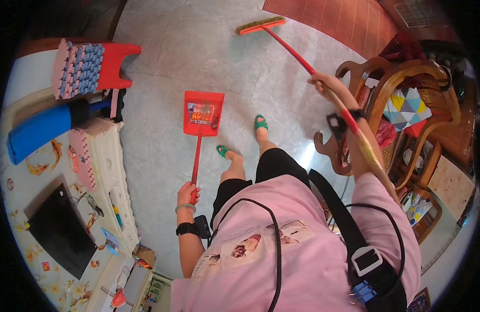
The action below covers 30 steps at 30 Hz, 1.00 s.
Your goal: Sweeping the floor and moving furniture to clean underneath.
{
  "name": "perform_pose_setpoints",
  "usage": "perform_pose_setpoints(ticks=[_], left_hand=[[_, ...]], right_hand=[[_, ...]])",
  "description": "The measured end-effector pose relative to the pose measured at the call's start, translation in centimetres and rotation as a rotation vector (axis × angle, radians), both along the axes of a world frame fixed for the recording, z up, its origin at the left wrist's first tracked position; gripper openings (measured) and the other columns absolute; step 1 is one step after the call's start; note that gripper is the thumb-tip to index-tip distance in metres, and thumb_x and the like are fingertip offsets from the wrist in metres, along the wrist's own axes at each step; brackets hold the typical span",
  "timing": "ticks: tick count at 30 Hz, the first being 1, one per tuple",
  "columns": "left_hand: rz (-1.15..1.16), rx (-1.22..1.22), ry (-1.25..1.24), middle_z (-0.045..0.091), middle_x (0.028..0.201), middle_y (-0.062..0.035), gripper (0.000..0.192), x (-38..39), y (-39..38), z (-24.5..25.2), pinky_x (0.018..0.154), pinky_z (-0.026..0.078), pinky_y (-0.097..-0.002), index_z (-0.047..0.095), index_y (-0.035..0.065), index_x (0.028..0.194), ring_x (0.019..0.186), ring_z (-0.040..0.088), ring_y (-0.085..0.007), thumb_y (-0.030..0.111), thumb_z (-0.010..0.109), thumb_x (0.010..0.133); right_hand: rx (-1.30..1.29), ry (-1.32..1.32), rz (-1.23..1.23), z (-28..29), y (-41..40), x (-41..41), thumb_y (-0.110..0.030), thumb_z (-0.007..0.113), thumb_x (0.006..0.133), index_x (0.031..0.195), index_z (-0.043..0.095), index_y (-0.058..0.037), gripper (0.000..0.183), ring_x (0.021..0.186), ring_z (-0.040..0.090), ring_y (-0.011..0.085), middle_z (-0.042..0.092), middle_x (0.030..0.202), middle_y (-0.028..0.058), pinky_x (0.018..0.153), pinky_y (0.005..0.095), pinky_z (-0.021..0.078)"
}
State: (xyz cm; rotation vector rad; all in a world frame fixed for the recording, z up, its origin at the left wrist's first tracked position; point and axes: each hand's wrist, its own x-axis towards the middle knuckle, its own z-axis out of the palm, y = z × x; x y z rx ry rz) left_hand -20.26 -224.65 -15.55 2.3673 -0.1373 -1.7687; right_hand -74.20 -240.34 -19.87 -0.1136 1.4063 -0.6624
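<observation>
My left hand [188,194] is closed around the upper end of the red handle of a long-handled dustpan [188,130]. The pan lies ahead of my feet on the grey floor [162,101], with a printed label inside and a small dark bit of debris near its right side. My right hand [325,84] grips the long red-and-wood handle of a push broom [290,50]; the handle runs back along my forearm past my shoulder. At the far end, the broom's orange head with brownish bristles [260,25] is on or just above the floor, well apart from the dustpan.
A carved wooden armchair [404,72] with a patterned cushion [407,108] stands close on my right. To the left are a red stool [117,66] under stacked foam mats [78,70], a white cabinet [107,156] and a television [62,230]. A reddish-brown mat [326,23] lies ahead.
</observation>
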Motion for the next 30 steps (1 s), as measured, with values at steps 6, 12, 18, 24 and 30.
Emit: perform_pose_setpoints(ticks=[6,12,18,24,30], left_hand=[[-0.138,0.005,0.024,0.057,0.071,-0.0105,0.048,-1.2,-2.8,0.1,0.036,0.037,-0.022,0.034,0.0009,0.122,0.048,0.051,-0.0129,0.011,0.051,0.078],[-0.283,-0.028,0.007,0.055,0.068,-0.0101,0.044,-2.0,-7.4,-1.8,0.035,0.037,-0.0239,0.037,0.0002,0.116,0.046,0.051,-0.0161,0.009,0.052,0.076],[-0.526,0.053,0.091,0.054,0.06,-0.0073,0.023,-1.7,-15.6,-5.8,0.032,0.035,-0.0243,0.049,0.0088,0.097,0.043,0.051,-0.0136,0.012,0.053,0.075],[-0.915,0.122,0.045,0.05,0.056,-0.0078,0.008,-3.7,-24.3,-8.1,0.035,0.041,-0.029,0.052,0.0015,0.079,0.047,0.055,-0.0183,0.005,0.049,0.072],[-0.962,0.132,-0.033,0.05,0.058,-0.0099,0.005,-6.7,-29.6,-9.2,0.042,0.048,-0.0313,0.052,0.0011,0.072,0.048,0.056,-0.0206,0.006,0.05,0.072]], right_hand=[[-0.096,0.096,0.151,-1.3,8.9,0.0,-0.016,0.054,0.073,0.067,0.049,-0.0084,0.011,0.039,0.041,0.0095,0.044,0.051,-0.0019,0.036,0.0225,0.0333],[0.125,0.009,-0.095,5.3,18.7,3.3,-0.009,0.054,0.074,0.099,0.048,-0.0042,0.027,0.041,0.043,0.003,0.051,0.063,-0.0002,0.034,0.0148,0.0348],[-0.004,-0.047,-0.282,8.9,18.7,4.0,-0.015,0.052,0.077,0.099,0.047,-0.0006,0.027,0.044,0.044,0.0026,0.054,0.073,0.0046,0.037,0.0126,0.0367],[0.169,-0.052,-0.255,9.3,11.8,1.9,-0.014,0.045,0.08,0.081,0.052,0.0048,0.02,0.042,0.045,0.0073,0.052,0.055,0.004,0.04,0.017,0.0395],[0.211,0.206,0.085,3.9,10.3,7.9,-0.024,0.05,0.081,0.076,0.047,-0.0091,0.016,0.045,0.042,0.0081,0.046,0.063,0.0,0.036,0.0219,0.0356]])
